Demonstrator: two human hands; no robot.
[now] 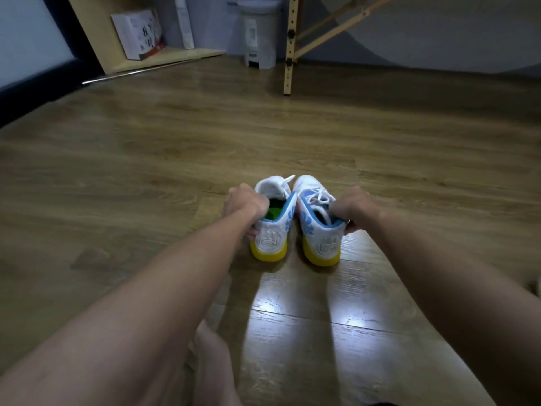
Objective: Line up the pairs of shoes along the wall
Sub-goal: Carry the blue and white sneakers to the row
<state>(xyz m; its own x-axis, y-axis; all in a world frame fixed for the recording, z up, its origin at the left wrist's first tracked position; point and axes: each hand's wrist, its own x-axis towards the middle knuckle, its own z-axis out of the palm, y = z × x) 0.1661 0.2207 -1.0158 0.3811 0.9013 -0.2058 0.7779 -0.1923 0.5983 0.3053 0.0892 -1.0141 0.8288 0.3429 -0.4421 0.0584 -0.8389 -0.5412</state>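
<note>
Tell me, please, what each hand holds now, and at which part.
Left hand: left sneaker, at its heel collar. Right hand: right sneaker, also at its heel collar.

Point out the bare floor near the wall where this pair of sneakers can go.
Bare floor runs along the wall right of the wooden leg. Left of the leg it is crowded: white bin, then the shelf. Open floor also stretches ahead of the sneakers.
</note>
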